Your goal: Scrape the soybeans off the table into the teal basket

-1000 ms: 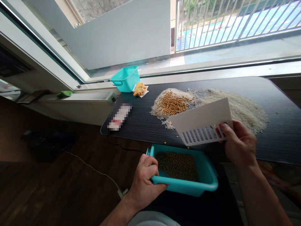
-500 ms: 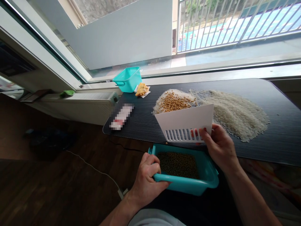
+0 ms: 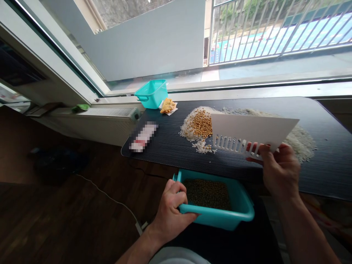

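My left hand (image 3: 174, 205) is closed round the left end of a teal plastic bin (image 3: 242, 209), just below the table's front edge. Small greenish-brown beans (image 3: 209, 192) cover the bin's floor. My right hand (image 3: 282, 168) grips a white slotted plastic scraper (image 3: 253, 130) by its slotted edge, thumb on the near side. The scraper stands above the table, partly hiding a wide spread of white rice (image 3: 301, 145). Left of it lies a rice heap (image 3: 188, 126) topped with yellow round beans (image 3: 202, 123). A little rice (image 3: 203, 147) has spilled in front of that heap.
At the dark table's (image 3: 170, 143) far left corner stands another teal bin (image 3: 154, 95), with a yellow cloth (image 3: 168, 106) beside it. A blurred-out flat item (image 3: 144, 136) lies near the left edge. Behind run the window and sill; a radiator (image 3: 110, 117) is at left.
My right hand has moved right with the scraper, turning it. A small patch of rice now lies in front of the bean-topped heap. My left hand and the bin have stayed in place.
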A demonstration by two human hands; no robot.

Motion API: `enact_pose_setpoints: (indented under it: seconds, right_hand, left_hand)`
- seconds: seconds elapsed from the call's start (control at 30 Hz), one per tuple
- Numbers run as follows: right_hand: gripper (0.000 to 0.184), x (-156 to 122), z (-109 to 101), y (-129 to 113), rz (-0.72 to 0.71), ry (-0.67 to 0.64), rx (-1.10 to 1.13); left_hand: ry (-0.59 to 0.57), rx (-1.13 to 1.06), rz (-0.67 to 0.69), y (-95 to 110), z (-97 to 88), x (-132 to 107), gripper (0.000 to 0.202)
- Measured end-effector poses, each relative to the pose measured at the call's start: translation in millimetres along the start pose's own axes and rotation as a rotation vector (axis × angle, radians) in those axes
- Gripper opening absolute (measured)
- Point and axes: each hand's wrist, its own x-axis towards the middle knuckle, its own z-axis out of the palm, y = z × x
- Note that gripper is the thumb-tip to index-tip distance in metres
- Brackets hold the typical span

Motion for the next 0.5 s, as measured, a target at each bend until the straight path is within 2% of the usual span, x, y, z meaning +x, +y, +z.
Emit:
enact_pose_setpoints:
  seconds: [0.2, 0.5]
  right_hand:
    - [0.057, -3.1, 10.6, -0.3, 0.017, -0.107, -0.029]
    - [0.06, -4.7, 9.1, -0.2, 0.029, -0.124, -0.043]
  left_hand:
    - [-0.013, 0.006, -0.004, 0.3, 0.1, 2.1, 0.044]
    - [-0.003, 0.01, 0.014, 1.5, 0.2, 3.3, 0.045]
